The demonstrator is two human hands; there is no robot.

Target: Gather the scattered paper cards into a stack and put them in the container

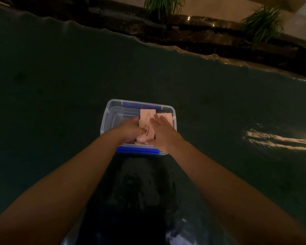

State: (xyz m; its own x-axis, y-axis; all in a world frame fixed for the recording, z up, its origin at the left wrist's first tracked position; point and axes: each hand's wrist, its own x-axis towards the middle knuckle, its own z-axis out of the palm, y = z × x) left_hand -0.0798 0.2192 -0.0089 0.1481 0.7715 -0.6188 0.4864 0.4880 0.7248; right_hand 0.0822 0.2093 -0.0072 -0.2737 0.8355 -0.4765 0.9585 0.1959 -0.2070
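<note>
A clear plastic container (108,110) with blue clips sits on the dark table straight ahead. Pink paper cards (147,121) with dark print lie inside it, toward its right half. A second pink card (167,116) shows to the right of them, partly under my fingers. My left hand (131,130) grips the left edge of the cards from above. My right hand (162,131) rests flat on their right side, fingers spread. The near ends of the cards are hidden by my hands.
The glossy dark tabletop (60,85) spreads all around, with a wavy far edge (184,50). Potted plants (261,23) and a dark ledge stand beyond it. Light glares on the table at the right (276,138).
</note>
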